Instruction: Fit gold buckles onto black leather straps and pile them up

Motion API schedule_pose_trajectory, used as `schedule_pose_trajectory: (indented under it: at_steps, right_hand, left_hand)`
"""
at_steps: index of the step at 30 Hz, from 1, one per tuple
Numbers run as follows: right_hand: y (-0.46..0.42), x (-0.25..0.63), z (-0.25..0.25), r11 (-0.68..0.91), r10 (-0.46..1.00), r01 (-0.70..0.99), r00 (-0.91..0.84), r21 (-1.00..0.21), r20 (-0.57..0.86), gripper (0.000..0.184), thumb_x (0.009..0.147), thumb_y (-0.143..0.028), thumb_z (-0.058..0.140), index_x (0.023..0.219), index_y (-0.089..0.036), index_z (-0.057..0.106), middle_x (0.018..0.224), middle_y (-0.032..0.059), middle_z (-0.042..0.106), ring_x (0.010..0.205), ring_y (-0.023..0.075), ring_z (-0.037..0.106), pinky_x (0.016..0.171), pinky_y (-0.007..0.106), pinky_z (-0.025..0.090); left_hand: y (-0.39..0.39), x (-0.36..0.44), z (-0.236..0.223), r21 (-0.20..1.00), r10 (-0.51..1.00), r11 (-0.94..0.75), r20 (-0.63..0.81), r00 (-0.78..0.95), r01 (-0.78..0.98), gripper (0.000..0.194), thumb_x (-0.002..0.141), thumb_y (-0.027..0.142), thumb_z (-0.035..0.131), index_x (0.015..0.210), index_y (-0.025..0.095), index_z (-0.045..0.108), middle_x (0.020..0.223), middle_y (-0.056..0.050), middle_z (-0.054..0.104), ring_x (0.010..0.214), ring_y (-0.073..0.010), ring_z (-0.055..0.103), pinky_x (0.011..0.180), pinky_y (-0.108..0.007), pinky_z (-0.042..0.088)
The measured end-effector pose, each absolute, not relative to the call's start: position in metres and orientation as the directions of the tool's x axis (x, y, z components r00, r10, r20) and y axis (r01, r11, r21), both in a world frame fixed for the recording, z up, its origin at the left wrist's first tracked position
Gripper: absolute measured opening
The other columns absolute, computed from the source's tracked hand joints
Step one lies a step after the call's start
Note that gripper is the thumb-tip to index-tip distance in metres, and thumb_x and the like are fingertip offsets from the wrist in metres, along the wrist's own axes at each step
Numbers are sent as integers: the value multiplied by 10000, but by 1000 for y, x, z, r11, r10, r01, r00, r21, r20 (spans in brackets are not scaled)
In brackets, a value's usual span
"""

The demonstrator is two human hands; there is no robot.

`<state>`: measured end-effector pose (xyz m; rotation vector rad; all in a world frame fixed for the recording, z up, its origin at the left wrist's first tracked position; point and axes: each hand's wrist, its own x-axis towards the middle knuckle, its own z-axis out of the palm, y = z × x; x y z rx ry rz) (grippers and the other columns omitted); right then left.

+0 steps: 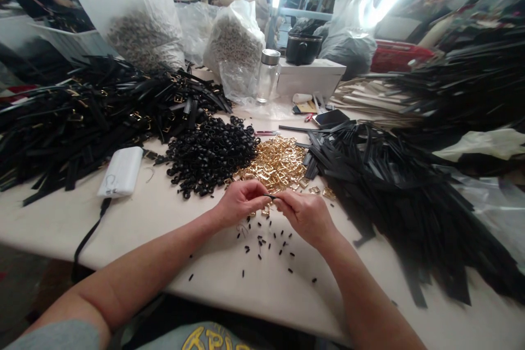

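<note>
Between two hands [243,201] [307,213], one dark strip [270,197]

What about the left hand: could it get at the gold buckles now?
Probably yes: the gold buckles lie uncovered just beyond the left hand, though its fingers pinch a dark piece.

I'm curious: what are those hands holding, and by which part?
A thin dark piece, too small to name, pinched at opposite ends by the left hand and right hand.

Bright overhead tubes, glare at top right; edges stretched, blurred.
</note>
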<state>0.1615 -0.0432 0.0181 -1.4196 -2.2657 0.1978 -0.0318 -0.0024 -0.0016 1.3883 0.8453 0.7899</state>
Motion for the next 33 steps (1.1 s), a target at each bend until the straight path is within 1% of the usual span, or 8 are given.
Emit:
schedule_pose_trajectory:
  at_steps: [4,9,13,18,22,26,30,33]
  right_hand:
    - [-43,168,23,393,912,783,-401,-483,92,162,902,-277,568,1003,-228,684,695,-11,708,602,128,640,575,219,409]
    - [-45,173,30,208,899,624,-425,-753,-104,297,964,-256,425,1207,-218,590,588,-60,637,403,76,517,488,192,419]
    - [-45,174,32,132,902,597,-404,-791,-154,351,986,-310,372,1271,-214,553,554,-67,591,363,76,447,417,185,397]
    - [-44,175,34,182,915,618,-391,-764,-98,356,997,-315,365,1279,-208,553,554,-66,600,380,75,447,453,195,406]
    - [-44,176,35,229,917,641,-395,-732,-59,342,994,-286,372,1263,-199,567,562,-56,617,456,89,525,520,209,431]
    - [-44,175,34,281,913,644,-408,-712,-9,338,912,-294,549,1241,-225,581,713,-28,699,602,118,630,606,235,478]
    - [-43,174,26,422,904,727,-383,-542,190,221,868,-276,611,1081,-267,670,922,3,742,751,149,681,657,248,487]
    - [-42,175,19,481,868,805,-380,-348,321,232,913,-245,547,1099,-275,681,960,23,745,754,150,685,650,241,473]
  left_hand:
    - [-1,-32,1,980,854,196,-193,483,45,266,758,378,677,721,140,565,594,4,619,493,-88,577,483,-197,452]
    - [4,-35,2,929,817,369,-320,480,-8,282,764,396,656,709,143,543,613,-13,636,476,-95,602,432,-179,422]
    - [5,-36,-2,899,781,438,-366,506,-25,312,767,433,651,723,142,548,593,-14,632,456,-93,597,403,-163,397]
    - [7,-37,-6,884,762,467,-384,521,-31,352,756,473,663,730,140,553,589,-20,637,447,-94,594,390,-159,387]
    - [7,-36,-4,883,763,469,-387,518,-31,346,753,466,667,725,141,550,586,-19,639,444,-94,594,385,-159,383]
    - [6,-35,-3,895,772,445,-369,518,-25,338,767,458,658,721,141,552,590,-16,639,451,-91,597,399,-160,392]
    - [6,-35,-2,925,819,377,-314,481,-38,327,773,447,666,733,141,558,619,-13,645,470,-88,604,413,-162,394]
    - [7,-34,-3,916,837,383,-291,463,-116,303,754,416,700,772,141,575,654,-13,653,504,-86,613,440,-163,413]
